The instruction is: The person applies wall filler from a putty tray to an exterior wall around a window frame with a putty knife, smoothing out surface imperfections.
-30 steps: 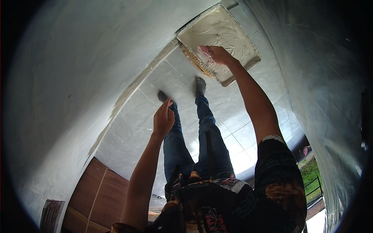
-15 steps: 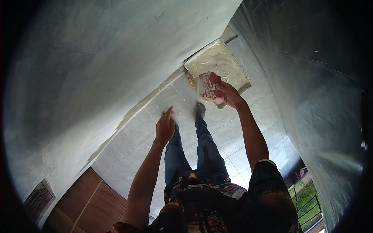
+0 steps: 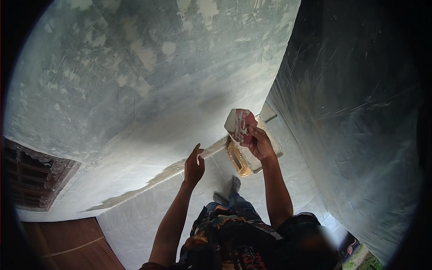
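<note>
My right hand (image 3: 261, 143) grips a red flat putty spreader (image 3: 249, 120) between thumb and fingers, holding it up over the tray. Pale wet putty coats its left edge and streaks its face. Nearer the wall, my left hand (image 3: 195, 166) is empty with its fingers stretched out, and a whitish smear shows by the fingers. Below the right hand, a shallow tray (image 3: 281, 153) of creamy putty stands at the wall's foot, partly hidden by hand and spreader. An orange-tan piece with a long slot (image 3: 246, 171) lies along the tray's near-left side.
A grey wall (image 3: 148, 85) with patchy pale putty rises on the left, with a brown grille vent (image 3: 33, 175) low in it. Plastic sheeting (image 3: 351, 121) hangs on the right. Grey tiles (image 3: 135, 238) cover the floor; a reddish-brown panel (image 3: 72, 245) stands at lower left.
The view has tilted up toward the wall. My right hand has lifted the spreader from over the tray's near corner, and it now carries more putty. The left hand stays open.
</note>
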Tool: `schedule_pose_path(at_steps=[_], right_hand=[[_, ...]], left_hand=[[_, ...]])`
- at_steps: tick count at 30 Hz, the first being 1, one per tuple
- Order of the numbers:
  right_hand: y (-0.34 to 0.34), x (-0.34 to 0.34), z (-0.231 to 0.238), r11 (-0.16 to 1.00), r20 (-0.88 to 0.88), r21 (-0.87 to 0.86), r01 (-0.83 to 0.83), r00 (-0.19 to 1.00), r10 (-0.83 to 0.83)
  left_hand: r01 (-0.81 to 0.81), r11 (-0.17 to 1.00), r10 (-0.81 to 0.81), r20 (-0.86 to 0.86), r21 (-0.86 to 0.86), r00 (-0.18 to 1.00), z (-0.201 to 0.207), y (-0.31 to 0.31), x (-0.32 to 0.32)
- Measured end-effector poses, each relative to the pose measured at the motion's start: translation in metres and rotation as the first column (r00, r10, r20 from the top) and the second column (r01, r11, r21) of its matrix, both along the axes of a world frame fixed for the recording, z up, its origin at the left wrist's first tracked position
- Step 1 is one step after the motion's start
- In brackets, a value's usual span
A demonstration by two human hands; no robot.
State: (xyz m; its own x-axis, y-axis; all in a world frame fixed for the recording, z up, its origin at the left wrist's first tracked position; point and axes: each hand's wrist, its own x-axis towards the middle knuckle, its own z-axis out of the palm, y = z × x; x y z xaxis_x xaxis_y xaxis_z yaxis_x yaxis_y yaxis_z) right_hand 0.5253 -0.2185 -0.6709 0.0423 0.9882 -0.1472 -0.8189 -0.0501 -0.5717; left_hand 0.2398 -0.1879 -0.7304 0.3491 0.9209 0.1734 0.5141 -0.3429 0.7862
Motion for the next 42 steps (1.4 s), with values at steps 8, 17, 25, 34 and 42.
schedule_pose_path(at_steps=[8,17,25,34,42], right_hand=[[0.010,-0.027,0.094,0.987,0.136,0.152,-0.043,0.991,0.022],[0.025,-0.048,0.180,0.929,0.177,0.369,-0.033,0.983,-0.035],[0.049,-0.023,0.255,0.830,0.149,0.545,-0.114,0.988,0.037],[0.072,0.008,0.358,0.746,0.282,0.633,-0.209,0.959,0.029],[0.106,0.015,0.432,0.656,0.390,0.703,-0.276,0.920,-0.030]], left_hand=[[-0.031,0.968,-0.010,0.161,0.248,0.987,0.097,0.012,-0.018],[-0.017,0.778,-0.106,0.158,0.628,0.982,0.252,0.024,-0.024],[-0.056,0.610,-0.067,0.122,0.791,0.990,0.349,0.044,0.000],[-0.160,0.347,0.031,0.159,0.924,0.987,0.431,0.071,0.037],[-0.178,0.159,0.090,0.166,0.971,0.982,0.504,0.077,0.054]])
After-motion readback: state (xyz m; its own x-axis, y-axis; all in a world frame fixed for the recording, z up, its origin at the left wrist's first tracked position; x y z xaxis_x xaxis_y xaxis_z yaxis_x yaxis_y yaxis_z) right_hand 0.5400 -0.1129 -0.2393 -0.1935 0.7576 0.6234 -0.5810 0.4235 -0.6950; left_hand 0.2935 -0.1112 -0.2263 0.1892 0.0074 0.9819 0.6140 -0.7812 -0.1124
